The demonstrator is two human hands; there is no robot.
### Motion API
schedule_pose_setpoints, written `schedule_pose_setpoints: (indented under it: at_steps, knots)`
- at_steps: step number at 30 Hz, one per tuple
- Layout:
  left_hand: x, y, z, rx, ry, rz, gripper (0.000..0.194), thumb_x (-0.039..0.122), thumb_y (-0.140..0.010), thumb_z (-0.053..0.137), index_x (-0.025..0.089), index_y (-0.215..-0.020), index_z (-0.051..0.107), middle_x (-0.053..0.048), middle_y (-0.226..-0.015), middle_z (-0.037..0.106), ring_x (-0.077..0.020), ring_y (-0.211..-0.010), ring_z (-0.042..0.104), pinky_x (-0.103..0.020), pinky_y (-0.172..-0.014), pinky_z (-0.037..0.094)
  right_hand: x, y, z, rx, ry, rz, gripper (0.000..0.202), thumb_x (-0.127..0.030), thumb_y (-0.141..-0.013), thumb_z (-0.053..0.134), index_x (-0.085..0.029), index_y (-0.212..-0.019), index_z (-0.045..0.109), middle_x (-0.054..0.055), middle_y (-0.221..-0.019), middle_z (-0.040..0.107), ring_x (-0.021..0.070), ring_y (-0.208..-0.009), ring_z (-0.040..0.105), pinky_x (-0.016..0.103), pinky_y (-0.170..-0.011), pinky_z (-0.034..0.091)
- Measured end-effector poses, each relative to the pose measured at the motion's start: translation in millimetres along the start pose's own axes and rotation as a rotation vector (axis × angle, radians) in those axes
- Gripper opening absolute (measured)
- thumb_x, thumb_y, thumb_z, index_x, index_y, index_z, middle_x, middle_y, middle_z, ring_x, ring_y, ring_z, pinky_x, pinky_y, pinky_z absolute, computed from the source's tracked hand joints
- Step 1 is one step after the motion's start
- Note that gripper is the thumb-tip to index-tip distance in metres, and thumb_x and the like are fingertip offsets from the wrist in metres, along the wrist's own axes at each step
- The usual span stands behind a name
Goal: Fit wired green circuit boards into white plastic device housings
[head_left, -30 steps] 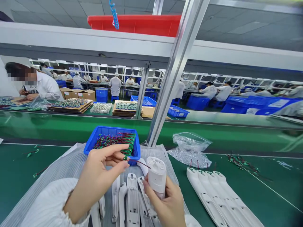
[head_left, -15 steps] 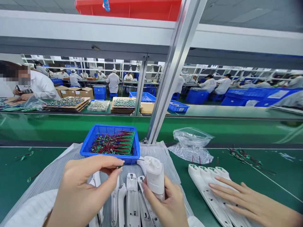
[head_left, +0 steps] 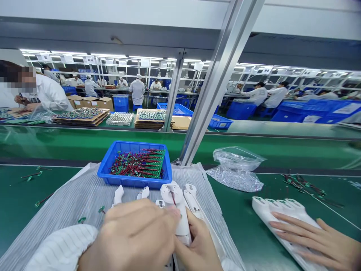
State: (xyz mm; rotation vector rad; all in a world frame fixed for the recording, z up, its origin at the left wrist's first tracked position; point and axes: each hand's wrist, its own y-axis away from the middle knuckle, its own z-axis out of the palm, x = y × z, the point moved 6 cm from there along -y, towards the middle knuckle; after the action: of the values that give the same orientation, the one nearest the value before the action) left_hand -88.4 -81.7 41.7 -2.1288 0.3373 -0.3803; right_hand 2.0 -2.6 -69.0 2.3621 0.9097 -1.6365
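Left hand (head_left: 135,229), at 7 o'clock in the view, was blurred and held over the white housing (head_left: 183,227); its fingers were bunched near the red wire (head_left: 173,197), but whether anything was pinched in that grip could not be told. Right hand (head_left: 200,241), toward 6 o'clock, was wrapped around the housing, grip clamped on its body. Housing was tilted, wire end pointed at 12 o'clock, with the wire laid across its top.

Beneath, a pale sheet (head_left: 67,199) was spread on the green desk (head_left: 17,203); other white parts (head_left: 194,203) were laid on it, partly hidden by the hands. Small green boards (head_left: 81,220) were seen on the sheet at 8 o'clock.

At 4 o'clock, a row of white housings (head_left: 270,214) was touched by another person's hand (head_left: 313,241), fingers spread flat.

Farther off, a blue tray (head_left: 134,183) filled with wired boards (head_left: 129,165) was set at 8 o'clock. A clear plastic bag (head_left: 237,180) was placed at 4 o'clock, a loose wired pile (head_left: 307,188) beyond it, nearer 3.

Beyond the slanted metal post (head_left: 208,94), board stacks (head_left: 149,116) were lined up at 11, and a co-worker (head_left: 52,94) was seated toward 10.
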Motion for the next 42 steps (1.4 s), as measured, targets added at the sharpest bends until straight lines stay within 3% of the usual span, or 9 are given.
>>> schedule_pose_setpoints:
  at_steps: [2, 5, 8, 13, 18, 22, 28, 35, 42]
  knots:
    - [3, 3, 0.2, -0.013, -0.067, 0.033, 0.026, 0.015, -0.084, 0.038, 0.016, -0.073, 0.062, 0.002, -0.061, 0.067, -0.0085, -0.052, 0.061, -0.017, -0.050, 0.049, 3, 0, 3, -0.020, -0.059, 0.043, 0.010, -0.027, -0.069, 0.049, -0.017, -0.068, 0.047, -0.001, -0.058, 0.048, 0.0132, -0.055, 0.047, 0.024, -0.052, 0.040]
    - [1, 2, -9.0, 0.002, -0.146, 0.085, 0.012, 0.010, -0.076, 0.052, 0.014, -0.079, 0.063, 0.002, -0.067, 0.069, -0.0092, -0.058, 0.063, -0.014, -0.054, 0.051, 10, 3, 8, -0.064, -0.140, 0.155, 0.012, -0.027, -0.068, 0.050, -0.017, -0.065, 0.045, -0.003, -0.054, 0.045, 0.0112, -0.048, 0.045, 0.023, -0.047, 0.038]
    - [-3, -2, -18.4, 0.026, -0.049, 0.092, 0.011, 0.008, -0.071, 0.056, 0.017, -0.073, 0.062, 0.004, -0.065, 0.069, -0.0085, -0.056, 0.063, -0.013, -0.056, 0.052, 14, 6, 15, -0.113, -0.289, 0.264, 0.012, -0.026, -0.067, 0.053, -0.017, -0.068, 0.045, -0.004, -0.054, 0.046, 0.0104, -0.046, 0.046, 0.022, -0.045, 0.039]
    - [0, -8, -11.0, 0.045, -0.058, 0.053, 0.020, 0.007, -0.072, 0.049, 0.017, -0.062, 0.063, 0.003, -0.060, 0.069, -0.0083, -0.051, 0.062, -0.013, -0.047, 0.050, 12, 9, 18, -0.076, -0.508, 0.352, 0.021, -0.025, -0.062, 0.061, -0.016, -0.076, 0.047, -0.006, -0.049, 0.048, 0.0084, -0.042, 0.044, 0.021, -0.043, 0.038]
    - [0, -13, -8.1, 0.110, -0.084, 0.000, 0.021, 0.007, -0.068, 0.048, 0.017, -0.056, 0.062, 0.003, -0.053, 0.067, -0.0092, -0.043, 0.060, -0.016, -0.039, 0.046, 11, 9, 14, -0.003, -0.627, 0.361, 0.021, -0.030, -0.063, 0.062, -0.016, -0.070, 0.047, -0.005, -0.046, 0.050, 0.0074, -0.040, 0.043, 0.020, -0.043, 0.037]
    - [-4, -12, -14.3, 0.168, -0.085, -0.003, 0.016, 0.005, -0.066, 0.052, 0.016, -0.058, 0.060, 0.003, -0.051, 0.065, -0.0079, -0.044, 0.059, -0.015, -0.045, 0.045, 13, 9, 17, -0.038, -0.658, 0.350, 0.021, -0.032, -0.065, 0.060, -0.017, -0.070, 0.046, -0.005, -0.047, 0.050, 0.0073, -0.040, 0.043, 0.019, -0.044, 0.039]
    - [-10, -2, 3.0, -0.012, -0.053, -0.039, 0.016, 0.010, -0.074, 0.048, 0.019, -0.063, 0.057, 0.003, -0.057, 0.065, -0.0093, -0.050, 0.059, -0.019, -0.046, 0.043, 18, 13, 20, -0.083, -0.394, 0.293, 0.016, -0.026, -0.065, 0.056, -0.016, -0.076, 0.052, -0.004, -0.051, 0.048, 0.0098, -0.044, 0.044, 0.021, -0.043, 0.039]
    - [-6, -1, 7.2, 0.071, -0.176, -0.084, 0.023, 0.005, -0.073, 0.046, 0.018, -0.063, 0.063, 0.002, -0.060, 0.063, -0.0081, -0.049, 0.057, -0.018, -0.044, 0.041, 3, 12, 12, -0.031, -0.186, 0.120, 0.017, -0.024, -0.066, 0.053, -0.016, -0.080, 0.057, 0.001, -0.061, 0.052, 0.0144, -0.058, 0.048, 0.023, -0.051, 0.042]
    - [-21, 5, 10.7, 0.081, 0.083, -0.202, 0.014, 0.006, -0.071, 0.055, 0.016, -0.065, 0.063, 0.000, -0.063, 0.056, -0.0056, -0.050, 0.048, -0.015, -0.045, 0.041, 6, 14, 13, -0.051, -0.133, 0.104, 0.013, -0.027, -0.067, 0.052, -0.016, -0.073, 0.054, 0.002, -0.060, 0.050, 0.0155, -0.062, 0.047, 0.019, -0.041, 0.034]
